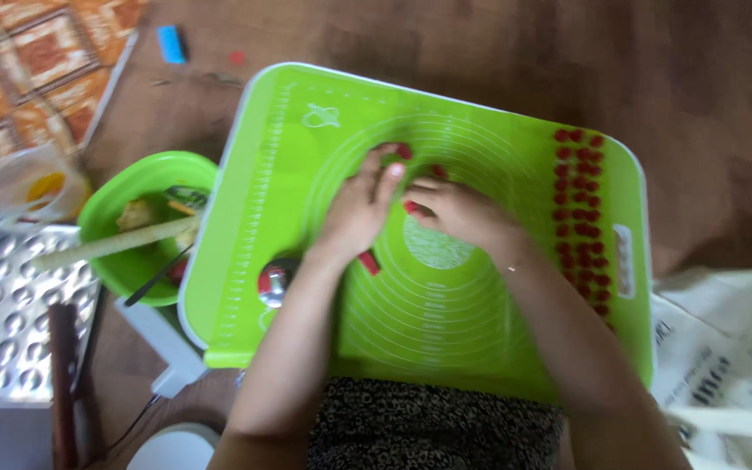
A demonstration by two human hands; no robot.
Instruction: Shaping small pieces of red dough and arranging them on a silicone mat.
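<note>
A bright green mat (480, 339) with white circle markings lies on a white board in front of me. My left hand (360, 204) presses down near the mat's middle, with bits of red dough (404, 151) at its fingertips. My right hand (459, 211) rests next to it, fingers touching a red piece (412, 207). Another red lump (368, 261) lies under my left wrist. Several small red dough pieces (580, 209) sit in rows along the mat's right side. The picture is blurred, so I cannot tell if either hand grips the dough.
A green bowl (110, 244) with scraps, a pale stick and a dark tool stands to the left. A dimpled metal tray (2, 313) lies beyond it. A small round metal object (273, 282) sits at the mat's left. White paper (724, 348) lies at the right on the brown floor.
</note>
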